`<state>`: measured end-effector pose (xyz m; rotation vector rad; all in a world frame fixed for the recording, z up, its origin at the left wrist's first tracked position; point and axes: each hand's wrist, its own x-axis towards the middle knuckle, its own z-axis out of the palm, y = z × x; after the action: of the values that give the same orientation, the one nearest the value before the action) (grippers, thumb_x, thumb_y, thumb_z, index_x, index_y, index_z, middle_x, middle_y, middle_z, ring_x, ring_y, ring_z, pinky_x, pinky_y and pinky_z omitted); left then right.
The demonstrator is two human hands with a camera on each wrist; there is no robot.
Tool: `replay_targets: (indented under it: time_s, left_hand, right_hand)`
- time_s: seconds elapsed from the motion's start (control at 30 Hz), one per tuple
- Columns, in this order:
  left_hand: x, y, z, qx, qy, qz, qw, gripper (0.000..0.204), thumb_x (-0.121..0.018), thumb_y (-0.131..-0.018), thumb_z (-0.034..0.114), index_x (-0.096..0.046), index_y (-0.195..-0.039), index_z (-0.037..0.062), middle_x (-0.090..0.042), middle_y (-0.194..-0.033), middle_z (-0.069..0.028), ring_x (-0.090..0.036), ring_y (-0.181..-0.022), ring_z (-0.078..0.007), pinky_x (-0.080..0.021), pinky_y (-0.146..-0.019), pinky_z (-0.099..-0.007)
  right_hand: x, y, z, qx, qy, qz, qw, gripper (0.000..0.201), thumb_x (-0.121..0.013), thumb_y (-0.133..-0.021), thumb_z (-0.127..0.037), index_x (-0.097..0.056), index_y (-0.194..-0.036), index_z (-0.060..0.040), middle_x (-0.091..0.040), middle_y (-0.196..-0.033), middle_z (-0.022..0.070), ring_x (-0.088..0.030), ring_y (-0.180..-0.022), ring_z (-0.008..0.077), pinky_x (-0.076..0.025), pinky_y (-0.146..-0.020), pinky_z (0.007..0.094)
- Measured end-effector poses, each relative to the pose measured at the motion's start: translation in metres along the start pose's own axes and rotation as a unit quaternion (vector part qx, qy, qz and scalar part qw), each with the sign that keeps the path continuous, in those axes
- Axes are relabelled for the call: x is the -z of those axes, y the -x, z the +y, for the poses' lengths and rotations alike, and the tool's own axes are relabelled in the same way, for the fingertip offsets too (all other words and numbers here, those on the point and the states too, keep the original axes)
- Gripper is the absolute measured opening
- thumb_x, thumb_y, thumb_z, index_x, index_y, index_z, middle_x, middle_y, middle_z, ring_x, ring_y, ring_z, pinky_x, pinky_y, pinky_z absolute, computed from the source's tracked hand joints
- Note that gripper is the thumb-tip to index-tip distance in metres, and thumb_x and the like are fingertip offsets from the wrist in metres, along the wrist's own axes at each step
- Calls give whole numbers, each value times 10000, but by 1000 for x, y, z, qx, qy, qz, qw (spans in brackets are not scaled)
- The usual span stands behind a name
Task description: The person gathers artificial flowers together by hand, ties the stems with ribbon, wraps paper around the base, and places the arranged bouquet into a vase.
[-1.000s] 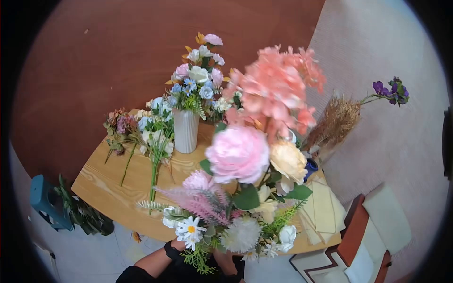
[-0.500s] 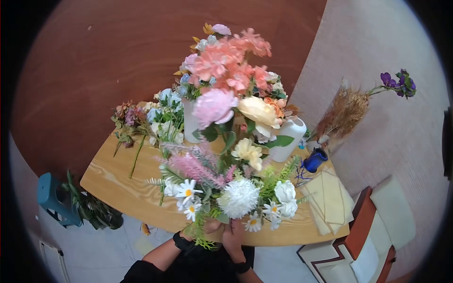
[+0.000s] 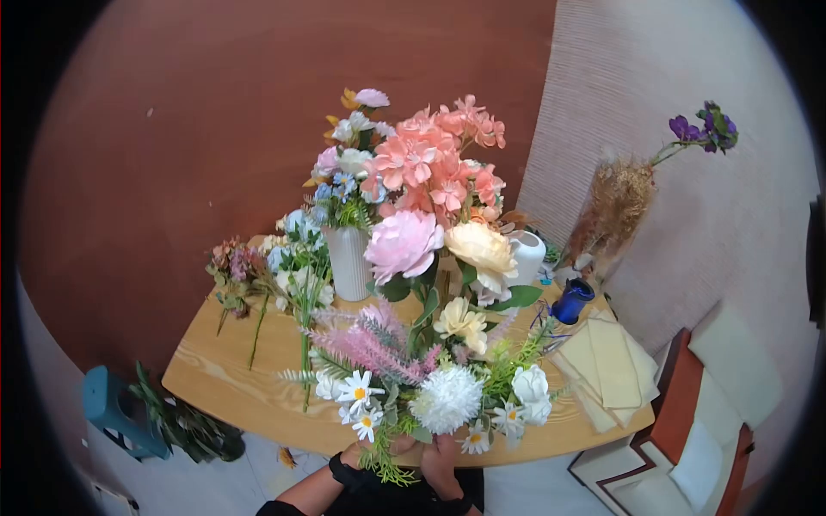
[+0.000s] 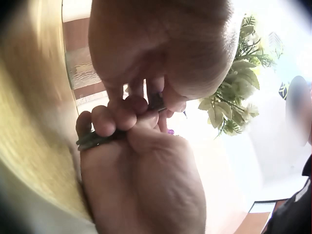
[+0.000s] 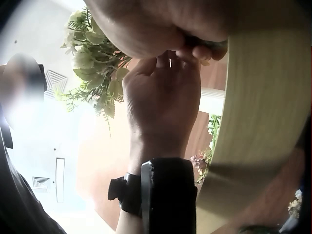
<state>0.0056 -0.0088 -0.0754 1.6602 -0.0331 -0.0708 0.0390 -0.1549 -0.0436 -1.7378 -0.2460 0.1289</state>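
Both hands hold a large bouquet of artificial flowers upright at the table's front edge. In the head view it carries coral blossoms (image 3: 413, 159) at the top, a pink peony (image 3: 403, 245) and cream rose (image 3: 482, 254) below, then a white pompom flower (image 3: 447, 399) and daisies (image 3: 359, 391). Low blooms partly cover the left hand (image 3: 401, 445) and right hand (image 3: 440, 465). The right hand's fingers curl round the dark green stems (image 4: 92, 140), as the left wrist view shows. The left hand (image 5: 163, 100) grips the bundle beside it, its fingertips hidden behind the right.
A ribbed white vase (image 3: 348, 265) of flowers stands behind on the wooden table (image 3: 215, 365). Loose flower stems (image 3: 305, 344) lie left. To the right are a smooth white vase (image 3: 525, 256), blue ribbon roll (image 3: 572, 301) and cream sheets (image 3: 615, 365). A teal stool (image 3: 125, 413) is on the floor.
The bouquet has moved down and away from the head camera, showing smaller. The smooth white vase and the hands below the flowers have come into clearer view.
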Motion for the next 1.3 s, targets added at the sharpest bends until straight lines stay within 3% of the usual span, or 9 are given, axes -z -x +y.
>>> replay_targets:
  time_s: [0.1,0.2,0.27,0.33,0.47,0.57,0.8,1.03,1.3]
  left_hand:
    - [19,1,-8,-8,-42,11,999,320,-623,-835,138,-548,-1111,-5,-612,-1009,-100,-582,-910,-214,-455,-845,-309]
    - [26,34,128,-2,-244,-29,969,286,-628,-824,123,-569,-1059,-31,-613,-1000,-152,-592,-932,-241,-461,-834,-296]
    - [23,65,211,-217,-380,-209,875,197,-607,-826,89,-606,-965,-50,-626,-962,-183,-604,-943,-278,-473,-816,-317]
    - [21,100,259,-262,-155,-129,944,137,-569,-812,28,-632,-905,-50,-644,-928,-177,-613,-945,-299,-470,-825,-362]
    - [7,64,331,-414,-374,297,775,174,-613,-735,-25,-635,-906,-45,-649,-929,-163,-618,-923,-303,-472,-815,-372]
    - [5,26,338,-441,-433,295,729,191,-635,-737,-9,-621,-924,-46,-642,-911,-158,-619,-883,-279,-473,-782,-352]
    - [-3,13,336,-351,-285,203,869,222,-646,-742,47,-610,-955,-7,-610,-838,-139,-573,-775,-270,-445,-718,-347]
    - [8,14,326,-418,-337,56,842,247,-551,-726,-64,-592,-964,-11,-565,-977,-127,-526,-897,-288,-408,-805,-357]
    - [1,-4,336,-411,-501,145,747,262,-582,-787,69,-534,-1031,-16,-534,-959,-143,-509,-915,-313,-419,-797,-366]
  right_hand:
    - [2,3,25,154,121,26,980,158,-545,-821,-124,-594,-933,-23,-583,-997,158,-545,-959,316,-418,-820,415]
    - [10,6,49,196,275,20,941,197,-631,-771,-163,-592,-936,-62,-578,-999,144,-555,-924,304,-429,-803,434]
    - [13,1,71,212,133,7,968,265,-579,-796,-134,-601,-1041,-34,-613,-1000,137,-558,-939,314,-419,-856,409]
    - [7,6,79,219,167,29,961,286,-603,-781,-157,-599,-1041,-39,-615,-993,131,-561,-935,297,-421,-865,404]
    - [-10,-19,35,231,146,4,962,284,-606,-781,-156,-592,-1039,-40,-609,-991,132,-558,-935,297,-422,-857,408]
    - [-11,-9,45,251,141,11,958,283,-609,-781,-155,-586,-1038,-41,-605,-989,133,-556,-935,297,-422,-852,411]
    - [-12,-17,38,267,143,28,953,281,-615,-781,-153,-573,-1035,-43,-595,-986,134,-550,-936,296,-424,-839,418]
    - [16,15,92,272,140,32,951,281,-621,-780,-152,-561,-1033,-44,-585,-983,136,-545,-936,295,-425,-826,425]
    - [17,-1,85,300,186,9,935,282,-628,-780,-150,-546,-1029,-46,-574,-980,137,-539,-937,294,-427,-812,433]
